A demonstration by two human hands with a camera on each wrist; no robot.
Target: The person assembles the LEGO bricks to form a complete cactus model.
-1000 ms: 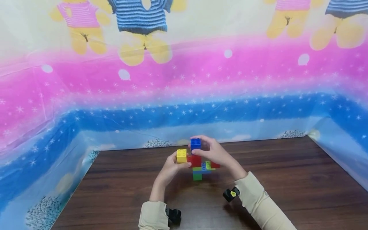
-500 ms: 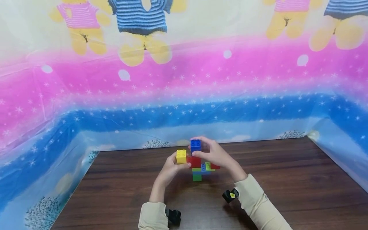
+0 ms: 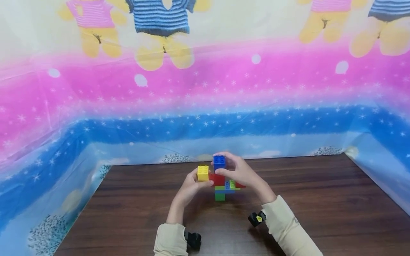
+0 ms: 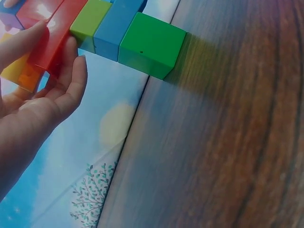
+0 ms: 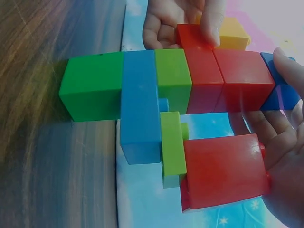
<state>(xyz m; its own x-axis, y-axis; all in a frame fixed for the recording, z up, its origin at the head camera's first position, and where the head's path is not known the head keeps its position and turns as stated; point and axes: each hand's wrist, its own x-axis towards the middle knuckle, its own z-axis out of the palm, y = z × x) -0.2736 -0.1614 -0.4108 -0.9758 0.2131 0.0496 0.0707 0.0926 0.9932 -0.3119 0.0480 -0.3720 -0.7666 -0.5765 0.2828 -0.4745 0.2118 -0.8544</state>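
Note:
A structure of toy building bricks stands upright on the table. Its base is a green brick (image 5: 92,88), with a longer light-blue brick (image 5: 138,104), a lime brick (image 5: 173,80) and red bricks (image 5: 244,80) above. My left hand (image 3: 187,186) grips the red arm on the left side, beside the yellow brick (image 3: 203,173) at its end. At the top, the dark blue brick (image 3: 219,163) is pinched between the thumb and fingers of my right hand (image 3: 240,172). A thin lime brick (image 5: 172,142) and a large red brick (image 5: 225,171) sit on the right branch, below my right palm.
The dark wooden table (image 3: 137,202) spreads around the structure. Behind its back edge hangs a printed cloth (image 3: 179,131) with pink and blue bands, which also runs along both sides. Black wrist cameras (image 3: 193,240) hang close to the tabletop.
Both hands keep their holds on the bricks, and the structure stays in place. Only the head view has shifted slightly.

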